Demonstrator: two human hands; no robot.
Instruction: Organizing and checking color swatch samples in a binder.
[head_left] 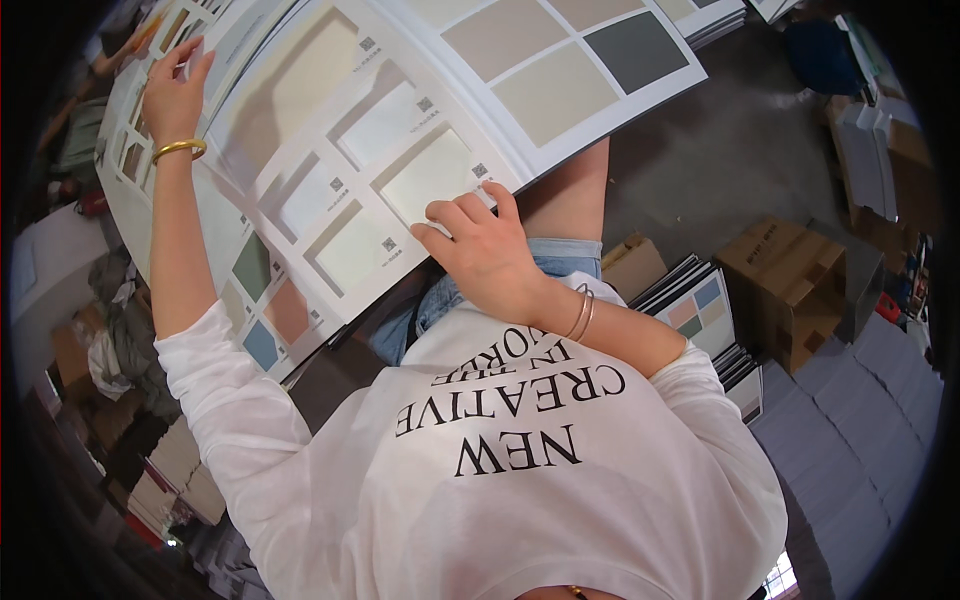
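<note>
A large sample book [400, 120] lies open across my lap, its pages covered with pale cream, grey, green and pink colour swatches. My left hand [175, 85], with a gold bangle on the wrist, reaches to the far left and grips the edge of a raised page [240, 60]. My right hand [485, 255], wearing thin bracelets, rests fingers-down on the near edge of the open page, beside a cream swatch [430, 175]. I wear a white shirt with dark lettering and blue denim shorts.
A stack of similar swatch books [700, 300] sits on the grey floor to my right, next to brown cardboard boxes [785, 275]. Piles of white sheets [870, 400] fill the lower right. More boxes and clutter lie at the left.
</note>
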